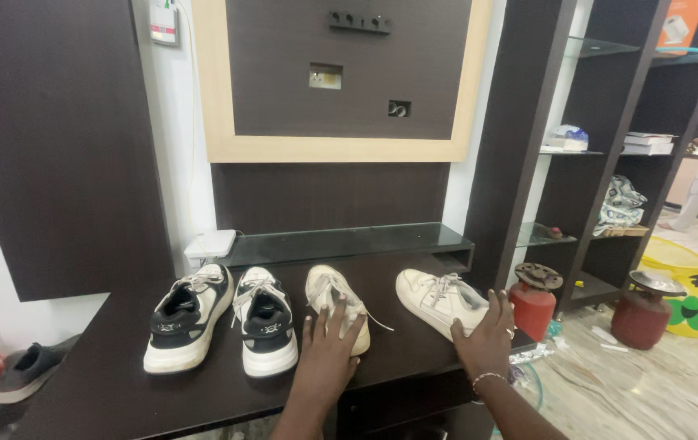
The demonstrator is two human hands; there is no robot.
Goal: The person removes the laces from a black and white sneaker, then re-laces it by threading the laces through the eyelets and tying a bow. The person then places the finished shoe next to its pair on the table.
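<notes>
On the dark shelf (121, 383), the left hand (328, 346) lay spread flat on one white shoe (334, 303), the right hand (487, 330) spread on the other white shoe (437, 300), near the edge; a careless nudge might tip it off.

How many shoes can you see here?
5. Two black-and-white sneakers stand on the dark counter; one cream sneaker lies under the left hand, another by the right hand. A grey shoe sits lower left.
</notes>
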